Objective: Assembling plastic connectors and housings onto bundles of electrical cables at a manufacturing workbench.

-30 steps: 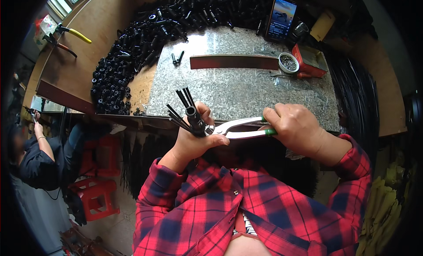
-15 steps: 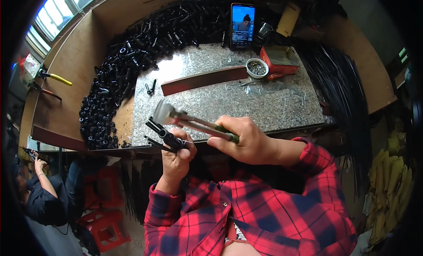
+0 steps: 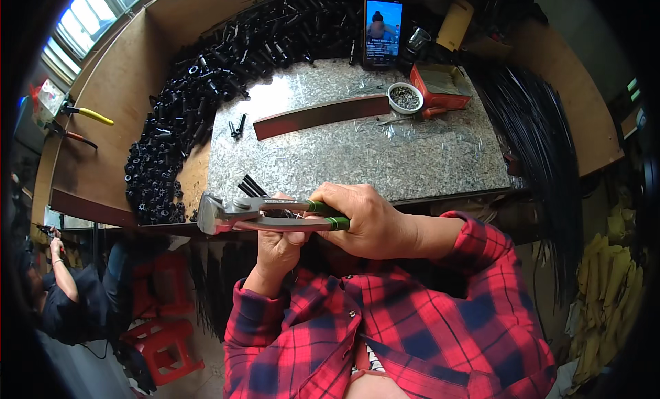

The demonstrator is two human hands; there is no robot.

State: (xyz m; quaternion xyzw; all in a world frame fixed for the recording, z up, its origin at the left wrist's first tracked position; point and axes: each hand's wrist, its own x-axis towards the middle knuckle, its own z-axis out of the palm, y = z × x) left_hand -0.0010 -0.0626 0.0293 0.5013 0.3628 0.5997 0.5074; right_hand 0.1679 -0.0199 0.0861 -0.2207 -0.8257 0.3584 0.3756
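Note:
My right hand [image 3: 375,220] is wrapped around the green grips of a pair of steel pincers [image 3: 212,215]. Their wide head points left, passing above my left hand [image 3: 277,250]. That hand is closed on a black tubular hub with thin black rods [image 3: 252,186] fanning out of its far side. Most of the hub is hidden behind the pincers' arms, and I cannot tell whether the jaws touch it. Both hands are at the near edge of a speckled stone slab [image 3: 330,165].
Black tubes and toothed rings [image 3: 206,86] heap along the back and left. A dark flat bar [image 3: 323,116], a white cup of tiny metal pieces [image 3: 405,88], a red box [image 3: 440,90] and a phone [image 3: 382,35] stand farther back. Long black rods [image 3: 543,124] lie right. Another person [image 3: 69,289] works at far left.
My right hand has swung the pincers down and left, across my left hand, so they now cover most of the black hub. My left hand keeps its hold.

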